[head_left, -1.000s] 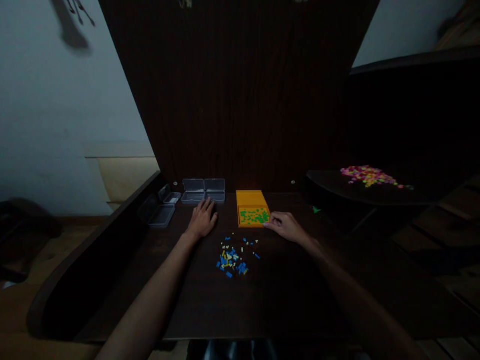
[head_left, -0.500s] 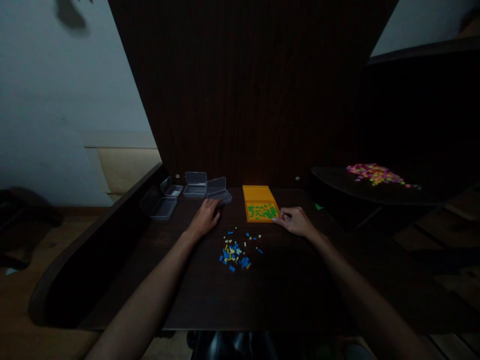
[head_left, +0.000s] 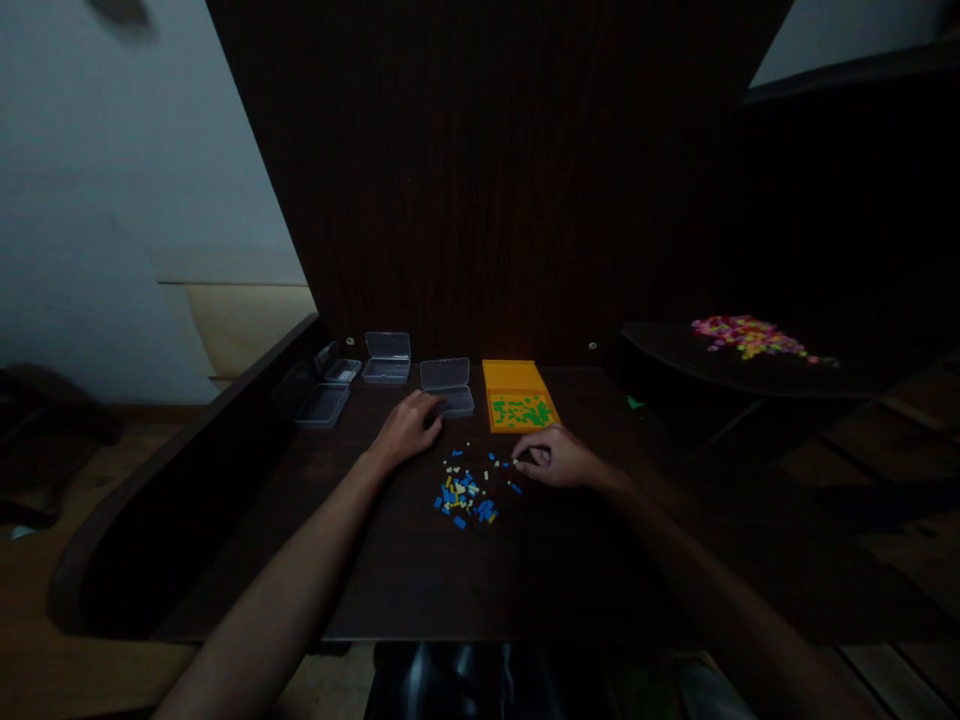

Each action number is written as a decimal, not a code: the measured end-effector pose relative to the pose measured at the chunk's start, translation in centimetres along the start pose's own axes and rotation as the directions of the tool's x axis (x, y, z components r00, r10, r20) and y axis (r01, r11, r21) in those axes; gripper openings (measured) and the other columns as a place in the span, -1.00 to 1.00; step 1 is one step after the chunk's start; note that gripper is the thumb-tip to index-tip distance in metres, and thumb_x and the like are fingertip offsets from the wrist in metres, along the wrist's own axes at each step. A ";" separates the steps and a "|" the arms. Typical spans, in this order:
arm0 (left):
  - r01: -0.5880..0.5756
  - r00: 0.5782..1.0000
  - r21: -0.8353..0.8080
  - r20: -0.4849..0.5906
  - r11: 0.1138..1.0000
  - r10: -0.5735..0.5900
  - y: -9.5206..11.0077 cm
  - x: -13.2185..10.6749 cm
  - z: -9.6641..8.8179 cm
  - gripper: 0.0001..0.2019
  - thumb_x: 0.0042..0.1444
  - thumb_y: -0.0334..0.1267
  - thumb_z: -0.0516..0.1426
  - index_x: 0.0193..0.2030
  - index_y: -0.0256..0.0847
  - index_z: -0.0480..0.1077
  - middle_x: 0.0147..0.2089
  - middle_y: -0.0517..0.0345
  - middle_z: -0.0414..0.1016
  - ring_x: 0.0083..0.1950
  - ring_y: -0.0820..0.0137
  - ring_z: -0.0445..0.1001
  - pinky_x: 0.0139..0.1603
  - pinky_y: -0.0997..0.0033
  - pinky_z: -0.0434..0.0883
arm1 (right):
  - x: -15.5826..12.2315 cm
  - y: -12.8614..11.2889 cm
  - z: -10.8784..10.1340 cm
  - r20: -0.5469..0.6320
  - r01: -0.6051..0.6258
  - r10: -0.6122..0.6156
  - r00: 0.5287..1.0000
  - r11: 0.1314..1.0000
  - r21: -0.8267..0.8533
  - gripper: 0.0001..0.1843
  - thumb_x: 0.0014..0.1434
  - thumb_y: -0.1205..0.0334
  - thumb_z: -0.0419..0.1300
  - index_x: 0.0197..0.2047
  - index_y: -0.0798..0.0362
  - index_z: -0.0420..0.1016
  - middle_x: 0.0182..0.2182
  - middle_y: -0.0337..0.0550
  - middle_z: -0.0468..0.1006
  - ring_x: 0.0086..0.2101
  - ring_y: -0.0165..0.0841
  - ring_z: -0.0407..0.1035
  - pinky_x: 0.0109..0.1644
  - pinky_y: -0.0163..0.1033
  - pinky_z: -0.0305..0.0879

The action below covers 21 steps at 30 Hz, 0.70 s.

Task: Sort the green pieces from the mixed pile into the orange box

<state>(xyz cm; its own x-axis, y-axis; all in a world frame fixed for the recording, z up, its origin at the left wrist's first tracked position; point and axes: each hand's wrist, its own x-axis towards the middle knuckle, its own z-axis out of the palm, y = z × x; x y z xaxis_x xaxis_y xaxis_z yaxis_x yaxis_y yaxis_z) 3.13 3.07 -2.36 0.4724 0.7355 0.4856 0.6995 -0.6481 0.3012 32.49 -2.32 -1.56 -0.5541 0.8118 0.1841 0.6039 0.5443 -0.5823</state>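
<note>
A loose pile of small blue, white and yellow toy bricks (head_left: pixel 461 495) lies on the dark tabletop. My right hand (head_left: pixel 559 456) is at the pile's upper right edge, thumb and forefinger closed around a small white brick (head_left: pixel 516 463) on the table. Just beyond that hand, a yellow case (head_left: pixel 517 376) stands with its lid up, small green pieces (head_left: pixel 521 411) spread in its tray. My left hand (head_left: pixel 409 430) rests left of the pile, fingers stretched out to the near left corner of an open clear plastic case (head_left: pixel 459 404).
More clear plastic cases (head_left: pixel 387 372) stand open at the back left, another (head_left: pixel 324 406) beside the raised left side panel (head_left: pixel 187 480). A dark shelf (head_left: pixel 675 350) on the right carries a heap of pink, yellow and orange pieces (head_left: pixel 750 337). An upright dark panel (head_left: pixel 480 200) closes the back.
My right hand has moved from the yellow case's right corner down and left to the pile's edge. The clear case by my left hand has turned straighter and shifted right.
</note>
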 end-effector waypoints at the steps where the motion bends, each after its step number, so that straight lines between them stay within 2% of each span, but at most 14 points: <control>1: -0.006 1.000 -0.012 0.001 1.000 0.006 0.1 0.0 -0.1 -0.74 0.17 -0.33 0.06 -0.02 -0.26 0.43 -0.13 0.00 0.52 -0.05 0.22 0.44 0.05 0.18 0.45 | 0.0 0.0 0.1 0.016 -0.006 0.006 1.000 1.000 0.004 -0.79 0.08 0.13 0.21 -0.30 0.07 0.60 -0.67 -0.31 0.33 -0.63 -0.49 0.15 -0.49 -0.35 0.07; 5: -0.031 0.999 -0.031 0.010 0.999 0.032 0.8 -0.1 -0.5 -0.75 0.16 -0.31 0.06 -0.06 -0.22 0.45 -0.18 0.03 0.51 -0.06 0.22 0.43 0.04 0.19 0.45 | 0.0 0.1 0.0 0.035 -0.024 0.024 0.999 1.000 0.002 -0.75 0.10 0.11 0.20 -0.28 0.08 0.60 -0.65 -0.30 0.33 -0.62 -0.50 0.13 -0.50 -0.35 0.05; 8: -0.044 0.999 -0.014 -0.028 0.999 0.044 1.1 -0.1 -0.8 -0.75 0.15 -0.28 0.07 -0.05 -0.22 0.45 -0.15 0.01 0.47 -0.03 0.20 0.41 0.07 0.17 0.43 | -0.1 0.1 -0.2 0.021 -0.022 0.022 1.000 1.000 0.003 -0.77 0.09 0.14 0.20 -0.28 0.08 0.60 -0.65 -0.30 0.33 -0.61 -0.49 0.13 -0.50 -0.35 0.04; 12: -0.031 0.997 0.004 -0.077 1.000 0.032 1.2 -0.1 -1.0 -0.69 0.14 -0.25 0.09 0.02 -0.23 0.41 0.00 -0.04 0.37 0.07 0.17 0.36 0.16 0.12 0.38 | -0.1 -0.2 -0.4 0.025 -0.021 0.020 0.999 0.999 0.038 -0.84 0.04 0.20 0.22 -0.35 0.09 0.57 -0.66 -0.32 0.30 -0.61 -0.50 0.14 -0.51 -0.37 0.04; 15: 0.007 0.993 0.010 -0.115 1.000 -0.006 1.0 -0.1 -1.0 -0.65 0.10 -0.24 0.13 0.04 -0.23 0.39 0.15 -0.08 0.25 0.19 0.11 0.26 0.26 0.02 0.29 | -0.1 -0.3 -0.7 0.074 -0.034 0.028 0.997 0.996 0.084 -0.89 0.00 0.25 0.21 -0.41 0.09 0.52 -0.67 -0.34 0.26 -0.62 -0.51 0.11 -0.53 -0.39 0.00; 19: 0.060 0.986 -0.037 -0.156 0.998 -0.065 0.5 -0.1 -0.8 -0.67 0.06 -0.19 0.20 -0.03 -0.23 0.42 0.30 -0.10 0.06 0.27 0.05 0.17 0.30 -0.04 0.22 | -0.1 -0.3 -1.1 0.178 -0.056 0.029 0.984 0.988 0.144 -0.86 -0.04 0.26 0.24 -0.35 0.10 0.51 -0.65 -0.37 0.26 -0.61 -0.51 0.11 -0.53 -0.40 0.01; 21: 0.102 0.980 -0.080 -0.161 0.992 -0.114 0.3 -0.1 -0.7 -0.68 0.06 -0.15 0.22 -0.06 -0.21 0.44 0.33 -0.06 0.01 0.28 0.05 0.16 0.32 -0.05 0.20 | 0.0 -0.4 -1.2 0.174 -0.064 0.038 0.984 0.987 0.146 -0.82 -0.02 0.25 0.25 -0.29 0.11 0.51 -0.64 -0.37 0.26 -0.61 -0.51 0.11 -0.52 -0.40 0.02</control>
<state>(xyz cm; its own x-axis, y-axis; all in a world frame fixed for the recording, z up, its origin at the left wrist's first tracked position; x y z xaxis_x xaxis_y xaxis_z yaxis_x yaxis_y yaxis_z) 2.91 2.68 -1.76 0.2970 0.7631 0.5740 0.6989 -0.5833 0.4138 32.97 -2.31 -0.43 -0.6221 0.7827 0.0215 0.5480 0.4548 -0.7020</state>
